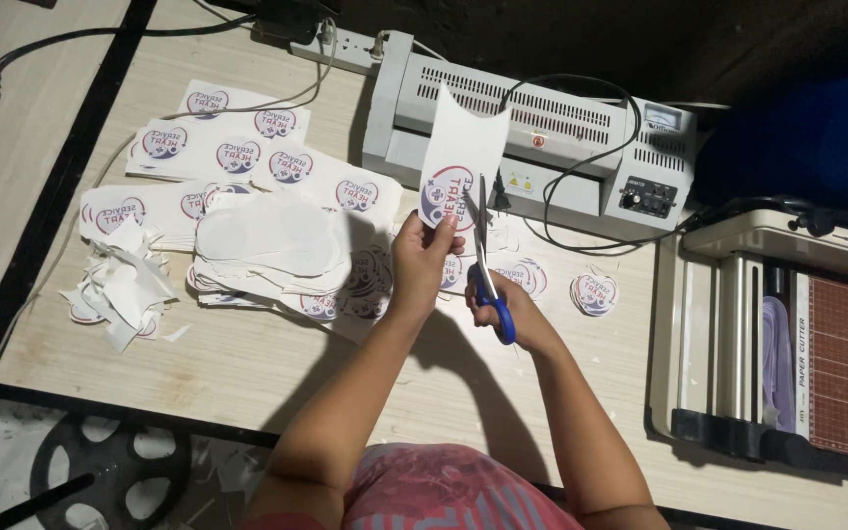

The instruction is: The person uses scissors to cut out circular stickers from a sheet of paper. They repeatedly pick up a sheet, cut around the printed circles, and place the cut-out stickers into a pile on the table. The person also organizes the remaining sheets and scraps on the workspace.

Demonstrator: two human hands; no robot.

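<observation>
Printed sheet (458,157) pinched in left hand (422,257); right hand (503,299) grips scissors (486,265), seemingly before laminator (542,137).

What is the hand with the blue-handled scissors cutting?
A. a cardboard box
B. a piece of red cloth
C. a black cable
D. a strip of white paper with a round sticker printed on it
D: the right hand works the blue-handled scissors into a white paper strip bearing a round printed sticker, which the left hand holds up above the table.
</observation>
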